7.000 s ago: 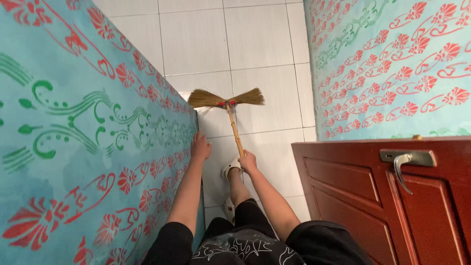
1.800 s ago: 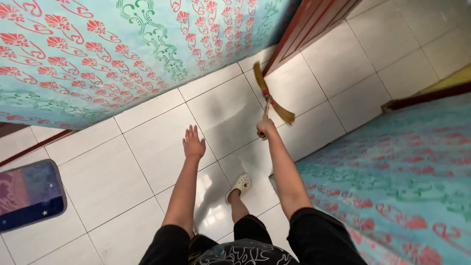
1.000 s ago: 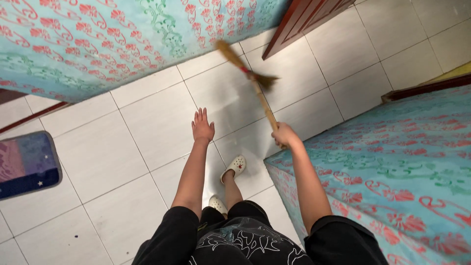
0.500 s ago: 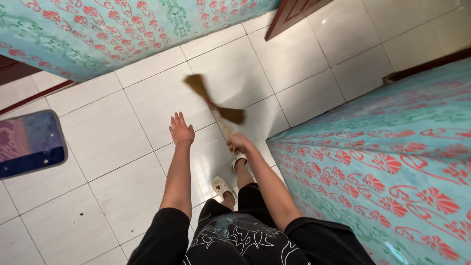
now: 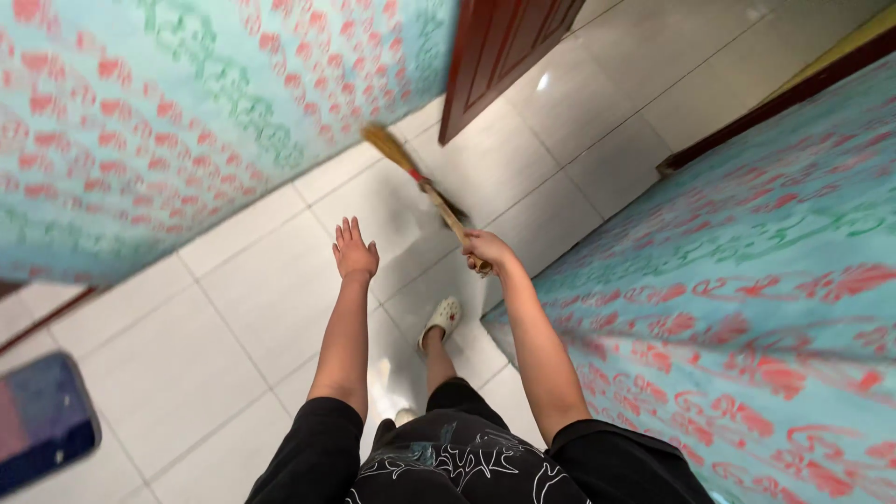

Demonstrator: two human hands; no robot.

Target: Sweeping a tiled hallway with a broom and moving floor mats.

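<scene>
My right hand (image 5: 487,250) grips the bamboo handle of a straw broom (image 5: 415,175). Its bristle head points up-left and lies on the white floor tiles near the foot of the turquoise patterned surface (image 5: 187,121) on the left. My left hand (image 5: 355,252) is stretched out over the floor, fingers apart, holding nothing. A foot in a white clog (image 5: 444,318) stands just below my right hand.
A turquoise surface with red flowers (image 5: 747,280) fills the right side. A dark red wooden door (image 5: 504,47) stands at the top. A blue and purple mat (image 5: 42,425) lies at the lower left. White tile floor (image 5: 233,308) runs between them.
The broom head has swung from the middle of the floor up toward the left surface and the door. My right hand has shifted right and up; the view has tilted.
</scene>
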